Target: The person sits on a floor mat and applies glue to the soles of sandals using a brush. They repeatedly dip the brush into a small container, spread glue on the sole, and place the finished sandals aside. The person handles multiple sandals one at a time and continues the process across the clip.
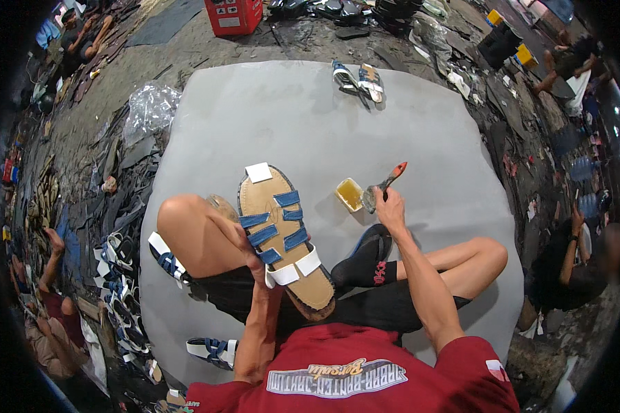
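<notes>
My left hand is closed round the side of a sandal sole with a tan insole, held tilted above my lap. Short blue strap ends and white strap pieces lie against the insole. In my right hand is a brush with a red-tipped handle, its dark bristles pointing down. The bristles are beside a small pale tub of yellowish liquid, perhaps glue; whether they touch it I cannot tell. Partly hidden behind my left knee lies a blue and white sandal.
A grey mat lies under me. At its far edge sits a pair of sandals; another sandal lies near my left elbow. Several sandals line the left side. Beyond are a plastic bag, a red box, scraps and other people.
</notes>
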`<state>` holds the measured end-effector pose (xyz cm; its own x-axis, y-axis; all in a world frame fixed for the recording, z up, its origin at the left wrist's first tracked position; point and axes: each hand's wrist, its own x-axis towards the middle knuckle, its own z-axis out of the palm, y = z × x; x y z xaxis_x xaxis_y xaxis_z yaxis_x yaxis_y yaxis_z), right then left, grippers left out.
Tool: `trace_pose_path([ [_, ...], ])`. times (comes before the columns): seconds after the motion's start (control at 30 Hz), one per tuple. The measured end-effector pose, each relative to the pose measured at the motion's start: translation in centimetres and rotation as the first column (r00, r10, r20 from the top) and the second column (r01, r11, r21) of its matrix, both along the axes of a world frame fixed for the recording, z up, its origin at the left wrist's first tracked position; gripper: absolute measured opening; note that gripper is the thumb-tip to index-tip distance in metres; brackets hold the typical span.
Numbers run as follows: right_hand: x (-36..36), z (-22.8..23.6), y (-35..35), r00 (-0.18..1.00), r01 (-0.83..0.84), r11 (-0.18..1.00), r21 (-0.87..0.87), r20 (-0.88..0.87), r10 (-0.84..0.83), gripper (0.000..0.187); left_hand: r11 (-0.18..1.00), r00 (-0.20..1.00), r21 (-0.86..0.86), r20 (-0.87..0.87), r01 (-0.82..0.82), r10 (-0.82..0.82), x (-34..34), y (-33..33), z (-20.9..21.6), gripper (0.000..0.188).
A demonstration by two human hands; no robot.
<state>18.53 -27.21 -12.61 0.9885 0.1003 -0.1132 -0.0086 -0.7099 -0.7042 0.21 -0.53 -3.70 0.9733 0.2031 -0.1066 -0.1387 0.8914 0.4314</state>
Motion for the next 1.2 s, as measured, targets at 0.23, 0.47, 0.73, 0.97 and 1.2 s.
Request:
trace_pose_path([
  [0.23, -0.2, 6.0, 1.0, 0.855, 0.284, 0.65, 0.705, -0.493, 0.161, 0.048, 0.966, 0.966, 0.251, -0.226, -0.066, 0.124, -1.2, -0.8, 0.9, 0.081],
  [0.47, -6.0, 24.9, 7.7, 0.978, -0.168, 0.707, 0.687, 0.029, 0.204, 0.035, 0.872, 0.986, 0.485, -0.167, 0.066, 0.019, -1.2, -1.6, 2.5, 0.086],
  [0.73, -7.9, 25.3, 9.6, 0.834, -0.383, 0.858, 0.341, 0.527, 0.163, 0.022, 0.727, 0.997, 0.683, -0.08, 0.071, -0.023, 0.2, -2.3, 5.4, 0.099],
  [0.97, -8.7, 26.5, 8.4, 0.935, -0.293, 0.801, 0.522, 0.332, 0.125, 0.02, 0.783, 0.998, 0.619, -0.051, 0.06, -0.036, -0.4, -1.8, 5.7, 0.107],
  [1.2, -7.6, 27.0, 9.9, 0.839, -0.277, 0.921, 0.273, 0.536, 0.093, 0.018, 0.93, 1.0, 0.368, 0.007, 0.017, -0.021, -1.0, -3.3, 6.0, 0.114],
])
